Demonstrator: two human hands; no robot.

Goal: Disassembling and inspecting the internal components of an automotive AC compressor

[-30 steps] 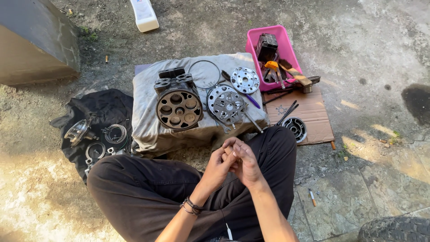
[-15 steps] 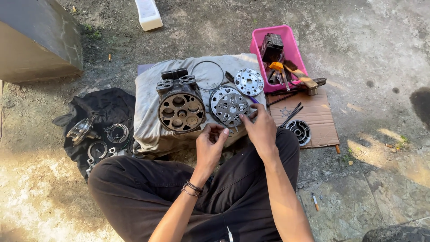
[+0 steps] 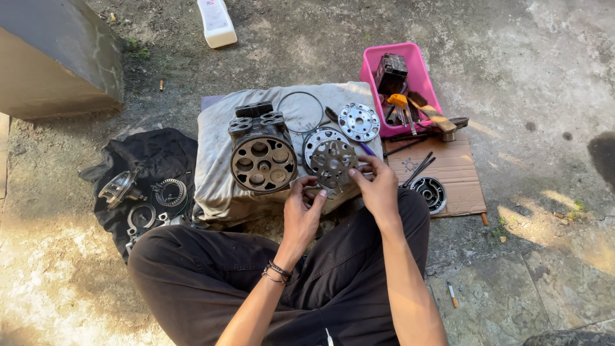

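Both hands now forward — left hand (image 3: pixel 304 208) and right hand (image 3: pixel 378 186) in grip on the perforated metal disc (image 3: pixel 333 162).

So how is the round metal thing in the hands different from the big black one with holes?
The disc is thin, flat and silvery grey; the black cylinder block is thick, deep and dark. The disc is held up between the left hand and right hand; the block lies untouched on the grey cloth. The disc has small holes; the block has large round bores. Both are round, perforated metal parts.
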